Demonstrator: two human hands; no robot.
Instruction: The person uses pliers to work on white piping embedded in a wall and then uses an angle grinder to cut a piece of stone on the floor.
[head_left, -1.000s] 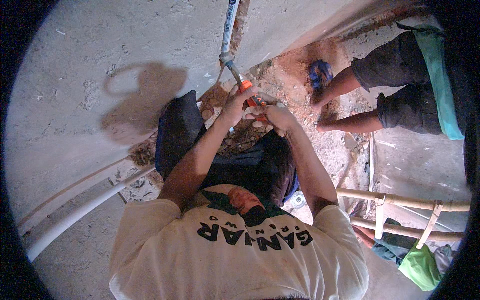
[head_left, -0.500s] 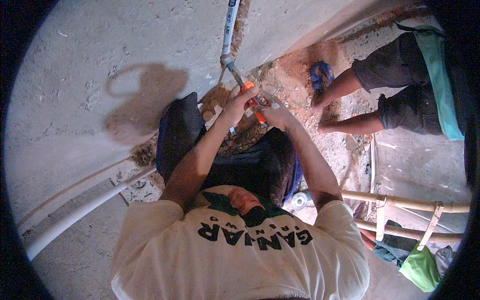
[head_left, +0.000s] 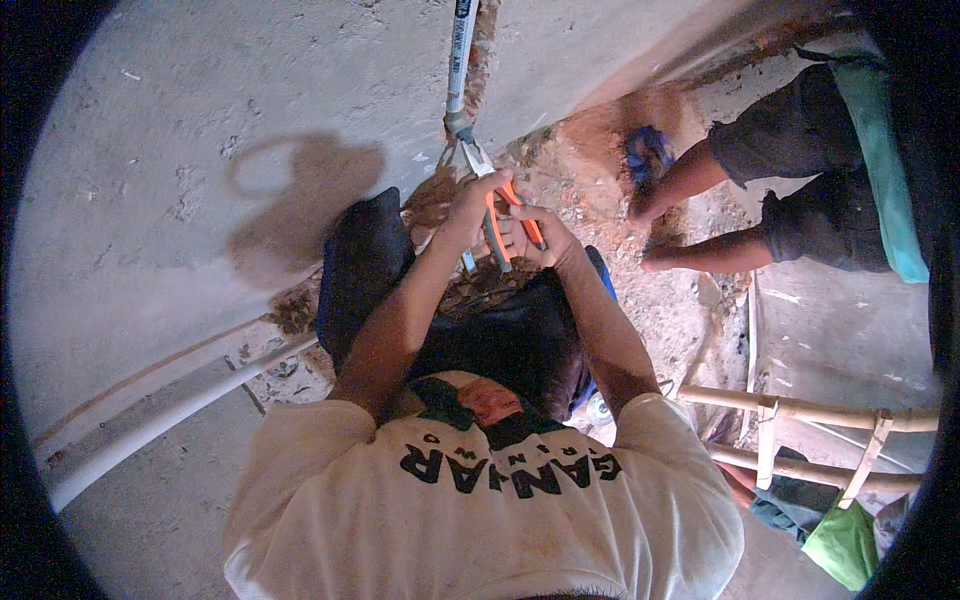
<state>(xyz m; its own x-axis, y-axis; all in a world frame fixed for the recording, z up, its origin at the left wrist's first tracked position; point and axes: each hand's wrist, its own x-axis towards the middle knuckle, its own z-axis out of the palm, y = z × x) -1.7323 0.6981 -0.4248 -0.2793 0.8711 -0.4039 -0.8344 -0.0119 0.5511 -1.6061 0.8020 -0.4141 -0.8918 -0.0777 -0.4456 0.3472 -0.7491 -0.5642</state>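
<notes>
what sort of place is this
Probably a building site or a room under repair: a pipe runs along a rough groove in the bare wall, rubble covers part of the floor, and a wooden ladder lies nearby.

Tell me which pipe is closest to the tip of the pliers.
The pipe at the top, along the wall: the pliers have their tip at the fitting on its lower end. The long pale pipe at lower left is well away.
</notes>
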